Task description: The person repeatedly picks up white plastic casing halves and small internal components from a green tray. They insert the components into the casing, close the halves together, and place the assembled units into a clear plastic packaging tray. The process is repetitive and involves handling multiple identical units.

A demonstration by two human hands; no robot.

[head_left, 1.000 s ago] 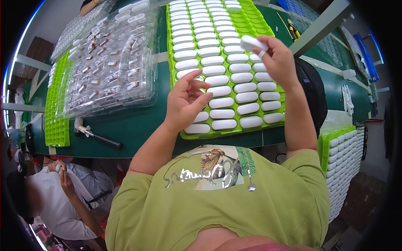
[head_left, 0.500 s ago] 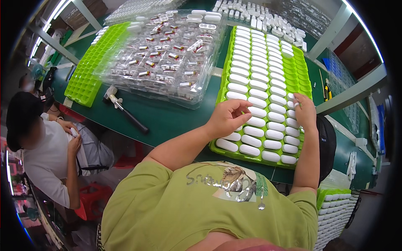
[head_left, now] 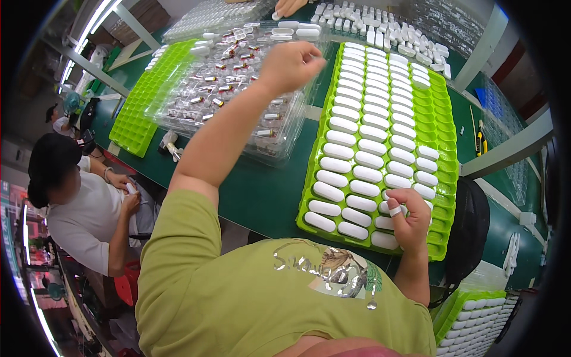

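My left hand (head_left: 290, 66) reaches over the clear plastic trays (head_left: 279, 128), its fingers curled closed; whatever they may hold is hidden. These trays carry many small clear parts with red-and-metal cylinders. My right hand (head_left: 411, 219) is at the near right part of a bright green tray (head_left: 445, 178), fingers bent together over the white pieces. A white band circles one finger. Whether a piece is in its grip cannot be made out. Rows of white oval cases (head_left: 369, 159) fill the tray's left columns. The right-hand column and part of the one beside it show bare slots.
Another green tray (head_left: 132, 128) stands at left, near a hammer (head_left: 171, 143) partly behind my arm. White pieces (head_left: 380, 30) cluster at the back, where another person's hand (head_left: 289, 6) shows. Yellow-black cutters (head_left: 480, 140) lie beside a metal post (head_left: 505, 146). A seated person (head_left: 89, 214) works at left.
My left hand has moved from the green tray up over the clear trays. My right hand has come nearer to me. Near slots in the fourth column now show bare. Another person's hand has appeared.
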